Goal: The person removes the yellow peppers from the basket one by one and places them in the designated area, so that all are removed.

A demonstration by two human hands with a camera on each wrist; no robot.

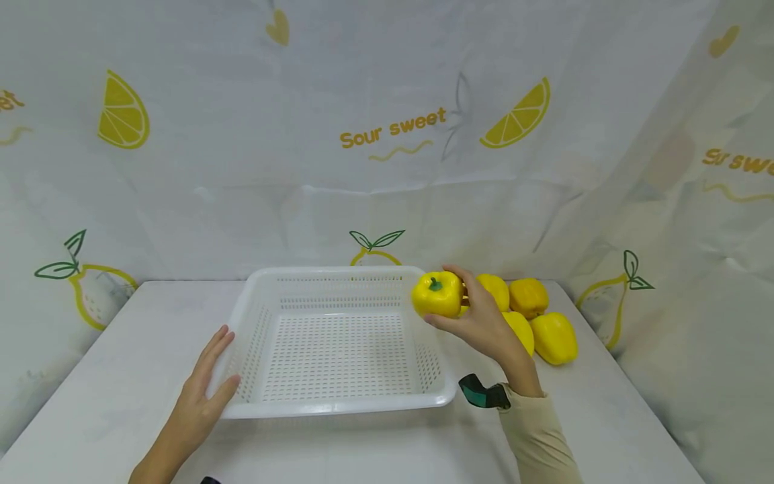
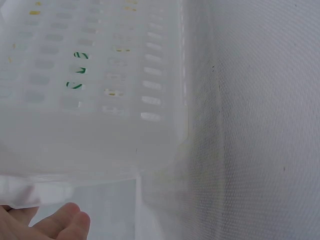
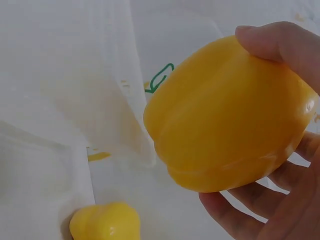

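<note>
A yellow bell pepper with a green stem is held in my right hand, over the right rim of a white plastic basket. In the right wrist view, the thumb lies on one side of the pepper and the fingers curl round the other. My left hand rests against the basket's left side near the front corner, its fingers extended along the rim. The left wrist view has those fingertips close by the basket's pale slotted wall.
Several more yellow bell peppers lie on the white table to the right of the basket, partly behind my right hand. A white curtain printed with lemons hangs behind the table and along its sides.
</note>
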